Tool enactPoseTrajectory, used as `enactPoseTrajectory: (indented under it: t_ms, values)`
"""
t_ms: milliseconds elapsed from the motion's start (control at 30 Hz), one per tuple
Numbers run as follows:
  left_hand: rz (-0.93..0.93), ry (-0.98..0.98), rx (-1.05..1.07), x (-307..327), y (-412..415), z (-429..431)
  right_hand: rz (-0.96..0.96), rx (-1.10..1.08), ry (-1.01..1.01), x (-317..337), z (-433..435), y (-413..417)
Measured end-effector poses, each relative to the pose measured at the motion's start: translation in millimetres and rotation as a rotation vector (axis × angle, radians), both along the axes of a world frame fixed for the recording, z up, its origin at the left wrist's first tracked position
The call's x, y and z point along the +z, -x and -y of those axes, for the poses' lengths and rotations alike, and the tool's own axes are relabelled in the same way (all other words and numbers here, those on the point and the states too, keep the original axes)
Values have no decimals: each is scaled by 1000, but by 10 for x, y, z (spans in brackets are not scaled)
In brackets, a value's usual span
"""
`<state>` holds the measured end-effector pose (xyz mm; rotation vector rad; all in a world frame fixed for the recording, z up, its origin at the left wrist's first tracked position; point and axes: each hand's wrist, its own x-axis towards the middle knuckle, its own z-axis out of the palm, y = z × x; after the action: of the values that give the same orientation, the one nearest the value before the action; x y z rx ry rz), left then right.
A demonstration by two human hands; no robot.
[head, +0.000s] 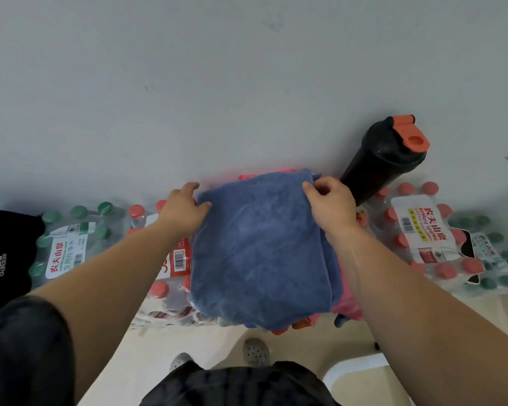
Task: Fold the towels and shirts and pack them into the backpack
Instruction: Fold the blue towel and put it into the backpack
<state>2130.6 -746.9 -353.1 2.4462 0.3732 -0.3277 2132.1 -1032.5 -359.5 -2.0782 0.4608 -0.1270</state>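
A blue towel (pixel 258 253), folded into a rough rectangle, lies on top of packs of bottled water in front of me. My left hand (pixel 184 212) grips its far left corner with thumb on top. My right hand (pixel 330 205) pinches its far right corner. Under the blue towel a pink cloth (pixel 348 306) shows along the right and far edges. A black bag with a white adidas logo (pixel 3 259) sits at the left edge, partly out of view.
Shrink-wrapped packs of water bottles with red caps (pixel 423 230) and green caps (pixel 68 241) line the wall. A black shaker bottle with an orange lid (pixel 384 159) leans behind the towel. A white wall stands close behind. My shoes (pixel 255 351) show on the pale floor.
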Motion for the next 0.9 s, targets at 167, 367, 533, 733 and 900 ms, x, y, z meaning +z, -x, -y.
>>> enactPoseTrajectory:
  t_ms: [167, 367, 533, 733, 900]
  values:
    - [-101, -23, -154, -227, -330, -66, 70, -1, 81, 52, -5, -37]
    - [31, -20, -144, -98, -274, -82, 129, 20, -31, 211, 24, 73]
    - [20, 25, -161, 184, -59, -292, 215, 140, -174, 394, 94, 335]
    - [176, 305, -256, 687, 489, -640, 266, 165, -342, 614, 23, 729]
    - [303, 378, -295, 1032, 1016, -1134, 337, 198, -473, 859, -315, 1015]
